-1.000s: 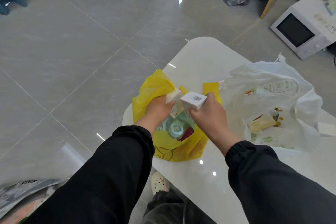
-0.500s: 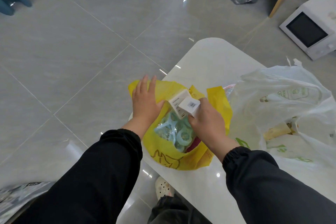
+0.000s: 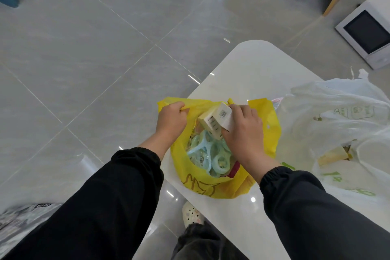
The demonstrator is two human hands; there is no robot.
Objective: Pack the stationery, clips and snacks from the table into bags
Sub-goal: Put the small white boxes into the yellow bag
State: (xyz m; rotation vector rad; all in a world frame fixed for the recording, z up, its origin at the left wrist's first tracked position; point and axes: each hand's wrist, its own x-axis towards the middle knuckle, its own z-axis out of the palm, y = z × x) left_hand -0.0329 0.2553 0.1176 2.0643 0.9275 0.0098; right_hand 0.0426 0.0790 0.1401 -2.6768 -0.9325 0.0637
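left hand (image 3: 171, 121): fingers pinch the yellow bag (image 3: 268, 133) rim, holding its mouth wide | right hand (image 3: 244, 131): fingers wrapped round a small white box (image 3: 217, 120), tilted into that mouth over blue clips (image 3: 211, 154) | yellow bag at table (image 3: 253, 65) corner, white bag (image 3: 329, 116) just beside

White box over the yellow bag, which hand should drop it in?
Right. The right hand grips the white box above the open yellow bag; the left hand is busy pinching the bag's rim open.
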